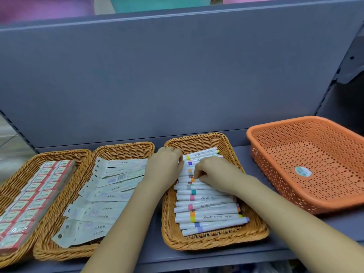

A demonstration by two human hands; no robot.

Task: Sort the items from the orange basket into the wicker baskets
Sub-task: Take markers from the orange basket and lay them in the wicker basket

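Note:
Three wicker baskets stand in a row on the grey shelf. The right wicker basket [254, 231] holds several white acrylic markers [212, 216] lying crosswise. Both my hands are inside it at its far half. My left hand [167, 164] has curled fingers on the marker ends near the left wall. My right hand [213, 172] pinches a marker with an orange band in the pile. The orange basket [307, 200] at the right shows only a round sticker [303, 171] on its floor.
The middle wicker basket [126, 149] holds flat white packets [102, 196]. The left wicker basket [17, 178] holds rows of small red-and-white boxes [33, 196]. A grey back panel [177, 75] rises behind the shelf. The shelf front edge [197, 259] runs below the baskets.

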